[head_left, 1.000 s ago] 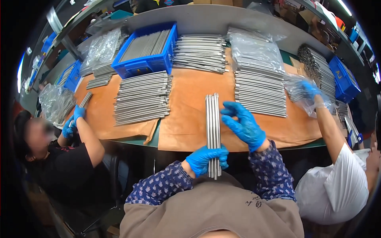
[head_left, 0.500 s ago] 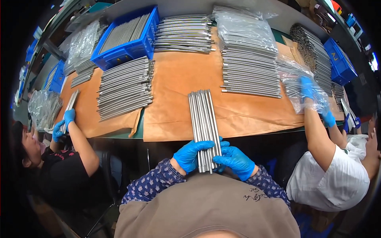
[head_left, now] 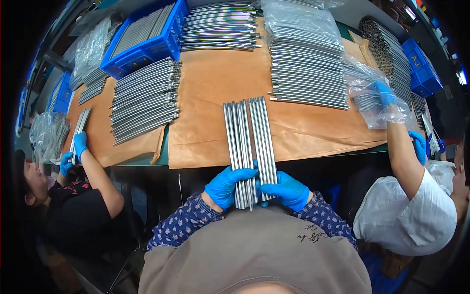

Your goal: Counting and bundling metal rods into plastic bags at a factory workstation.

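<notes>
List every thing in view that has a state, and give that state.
Left grip: closed on left rod bundle
Right grip: closed on right rod bundle
Left rod bundle: held, unwrapped
Right rod bundle: held, unwrapped
Large blue box: open-topped, rods inside
Brown paper: spread, creased
Clear plastic, right of centre: wrinkled

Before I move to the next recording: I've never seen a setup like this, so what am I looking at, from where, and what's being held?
There is no machine here, only a person at work. The camera is a wide fisheye worn on that person's head, looking down, so straight edges bend near the rim. The left hand, gloved in blue, grips a bundle of metal rods; the right hand, gloved too, grips a second bundle beside it, with a narrow gap between their upper ends. Ahead lies brown paper; on and around it are rows of rods, a blue bin of rods and clear plastic.
</notes>
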A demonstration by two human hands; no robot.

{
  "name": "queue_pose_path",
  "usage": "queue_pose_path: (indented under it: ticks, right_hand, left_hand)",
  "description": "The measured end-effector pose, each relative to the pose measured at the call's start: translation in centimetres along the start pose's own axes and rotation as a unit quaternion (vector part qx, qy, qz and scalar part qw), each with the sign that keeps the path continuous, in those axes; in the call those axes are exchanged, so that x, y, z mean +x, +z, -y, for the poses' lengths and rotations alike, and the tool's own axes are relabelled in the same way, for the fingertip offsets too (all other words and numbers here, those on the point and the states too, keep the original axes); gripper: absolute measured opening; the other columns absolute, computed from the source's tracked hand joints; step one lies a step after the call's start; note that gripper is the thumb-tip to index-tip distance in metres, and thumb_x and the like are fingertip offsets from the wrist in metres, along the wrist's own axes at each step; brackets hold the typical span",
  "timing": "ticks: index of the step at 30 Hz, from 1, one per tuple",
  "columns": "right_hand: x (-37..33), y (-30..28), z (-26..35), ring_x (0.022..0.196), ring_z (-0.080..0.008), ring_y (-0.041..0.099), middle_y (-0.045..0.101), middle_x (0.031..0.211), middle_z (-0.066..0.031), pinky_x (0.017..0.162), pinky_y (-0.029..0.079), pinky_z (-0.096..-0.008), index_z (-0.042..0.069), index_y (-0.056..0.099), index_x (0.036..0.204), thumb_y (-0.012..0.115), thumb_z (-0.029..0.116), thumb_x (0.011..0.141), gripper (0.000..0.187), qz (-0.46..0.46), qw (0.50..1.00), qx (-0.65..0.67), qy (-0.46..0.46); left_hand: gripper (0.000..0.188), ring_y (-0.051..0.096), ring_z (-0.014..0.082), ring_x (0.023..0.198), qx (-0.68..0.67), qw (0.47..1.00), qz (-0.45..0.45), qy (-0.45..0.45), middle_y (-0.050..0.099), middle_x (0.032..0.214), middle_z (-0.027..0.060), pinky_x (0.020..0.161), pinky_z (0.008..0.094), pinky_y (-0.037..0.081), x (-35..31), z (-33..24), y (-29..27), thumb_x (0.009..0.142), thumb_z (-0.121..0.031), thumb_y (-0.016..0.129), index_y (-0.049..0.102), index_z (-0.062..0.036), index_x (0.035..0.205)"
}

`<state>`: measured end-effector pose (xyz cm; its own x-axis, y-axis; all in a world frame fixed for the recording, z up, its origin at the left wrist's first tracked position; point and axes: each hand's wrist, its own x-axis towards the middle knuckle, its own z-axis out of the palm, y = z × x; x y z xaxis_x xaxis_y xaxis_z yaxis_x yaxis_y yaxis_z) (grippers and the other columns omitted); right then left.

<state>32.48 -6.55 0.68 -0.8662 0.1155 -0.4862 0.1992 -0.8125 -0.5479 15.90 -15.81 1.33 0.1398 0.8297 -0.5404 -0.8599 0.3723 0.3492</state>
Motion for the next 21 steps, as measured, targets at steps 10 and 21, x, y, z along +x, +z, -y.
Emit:
queue_pose_path:
  ticks: [10, 21]
  right_hand:
    - [1.8, -0.1, 0.0, 0.078, -0.0129, 0.060, 0.061, 0.092, -0.0059, 0.066, 0.050, -0.0253, 0.002, 0.052, 0.111, 0.064, 0.012, 0.078, 0.036, -0.019, 0.995, -0.080, -0.047]
    - [2.1, -2.7, -1.8, 0.102, -0.0385, 0.053, 0.049, 0.119, -0.0218, 0.077, 0.044, -0.0615, 0.002, 0.033, 0.130, 0.060, 0.024, 0.074, 0.066, 0.168, 0.964, 0.203, -0.030]
  left_hand:
    - [0.036, 0.062, 0.0239, 0.086, -0.027, 0.999, -0.012, 0.022, 0.060, 0.099, 0.0142, 0.075, 0.0362, 0.054, -0.1, -0.3, -0.4, 0.078, -0.003, 0.057, 0.048, 0.0005, 0.113]
    - [0.037, 0.063, 0.0232, 0.082, -0.041, 0.998, 0.042, 0.002, 0.061, 0.098, 0.0146, 0.068, 0.0347, 0.055, -1.6, -2.1, 0.7, 0.080, -0.008, 0.056, 0.047, 0.0025, 0.115]
